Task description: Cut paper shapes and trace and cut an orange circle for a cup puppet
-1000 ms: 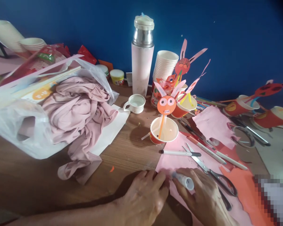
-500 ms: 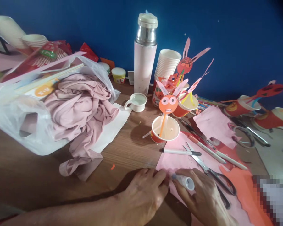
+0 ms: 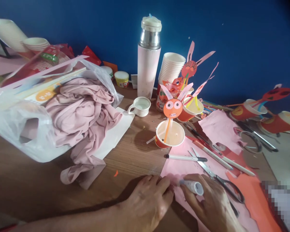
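My right hand [image 3: 209, 198] is closed round a short, thick white tube [image 3: 195, 187], gripped like a pen, its open-looking round end towards me; whether it is a marker or a glue stick I cannot tell. Beside it, my left hand [image 3: 151, 199] has its fingers bent and pressed on a small piece of pink paper [image 3: 173, 179] near the tube's tip. Under and beyond the hands lies a larger pink sheet [image 3: 176, 149]. On this sheet rest a black-and-white marker [image 3: 185, 158] and a pair of scissors [image 3: 216, 177] with black handles.
A paper bowl [image 3: 170, 138] with a rabbit-like paper face [image 3: 173, 108] stands ahead. Behind it are a pink thermos [image 3: 149, 67], its cup [image 3: 140, 107] and stacked paper cups [image 3: 172, 66]. A plastic bag [image 3: 41, 149] with pink cloth [image 3: 79, 106] lies left. Orange paper [image 3: 251, 190] is at right.
My right hand has shifted slightly to the right with the white tube, widening the gap to my left hand. The left hand has hardly moved. The view has tilted a little.
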The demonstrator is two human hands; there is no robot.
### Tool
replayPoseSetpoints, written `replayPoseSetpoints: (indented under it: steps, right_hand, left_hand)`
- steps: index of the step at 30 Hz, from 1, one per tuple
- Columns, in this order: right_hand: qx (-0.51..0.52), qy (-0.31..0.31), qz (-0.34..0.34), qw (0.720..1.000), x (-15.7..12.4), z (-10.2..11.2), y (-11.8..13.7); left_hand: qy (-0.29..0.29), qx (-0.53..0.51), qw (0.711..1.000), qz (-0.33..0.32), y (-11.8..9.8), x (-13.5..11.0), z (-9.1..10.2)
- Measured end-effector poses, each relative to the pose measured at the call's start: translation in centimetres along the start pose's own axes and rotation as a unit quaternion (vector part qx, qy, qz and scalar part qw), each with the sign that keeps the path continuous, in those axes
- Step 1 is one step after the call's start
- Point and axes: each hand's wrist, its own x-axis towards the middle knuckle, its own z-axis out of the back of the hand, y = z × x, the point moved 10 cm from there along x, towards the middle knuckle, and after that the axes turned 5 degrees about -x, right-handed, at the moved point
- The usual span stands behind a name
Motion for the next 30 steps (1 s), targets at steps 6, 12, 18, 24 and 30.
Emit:
replayPoseSetpoints:
  steps: [6, 12, 18, 24, 30]
  right_hand:
    - [-0.011, 0.017, 0.023, 1.000, -0.8, -2.4, -0.8]
    - [-0.038, 0.003, 0.027, 0.999, -1.0, -2.7, -1.6]
    - [-0.035, 0.021, 0.040, 0.998, -1.0, -2.3, -1.2]
    - [-0.004, 0.027, 0.057, 0.998, -1.0, -3.3, -1.0]
    - [-0.033, -0.003, 0.030, 0.999, -1.1, -2.6, -1.8]
  left_hand:
    - [0.003, -0.001, 1.000, 0.001, 0.0, 0.1, 0.1]
    - [-0.006, 0.001, 1.000, -0.008, -0.1, 0.2, 0.0]
    - [0.012, 0.014, 1.000, -0.007, -0.2, 0.2, 0.6]
    - [0.013, 0.015, 1.000, -0.006, -0.1, 0.3, 0.4]
    - [-0.010, 0.018, 1.000, -0.013, -0.1, 0.4, 0.3]
